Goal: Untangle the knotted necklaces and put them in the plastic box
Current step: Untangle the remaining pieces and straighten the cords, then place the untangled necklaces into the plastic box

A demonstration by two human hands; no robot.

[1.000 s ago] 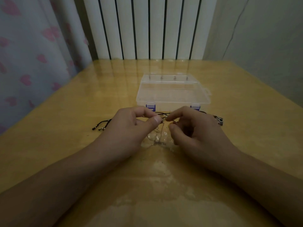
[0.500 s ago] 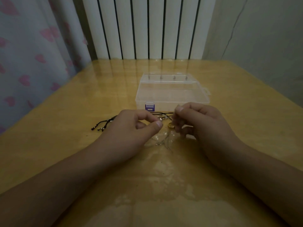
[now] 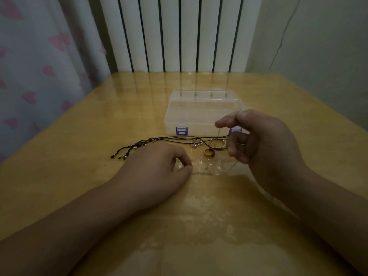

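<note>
Head view, my tally: plastic box [image 3: 201, 116] shut, nothing stowed. Black cord necklace [image 3: 169, 139] loose on table [image 3: 79, 176]. Left hand [image 3: 157, 166] pins thin chain [image 3: 201, 173]; right hand [image 3: 258, 140] pinches it (lifting, I judge). Untangling unfinished.

Necklaces [image 3: 179, 139] on table [image 3: 79, 176], before box [image 3: 201, 112]

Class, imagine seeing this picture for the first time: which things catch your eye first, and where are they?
Two bare hands work at the middle of the glossy yellow wooden table: the left hand pinches a thin silver chain, the raised right hand lifts it. Behind them lie a black beaded cord necklace, a gold ring and a closed clear plastic box.
</note>
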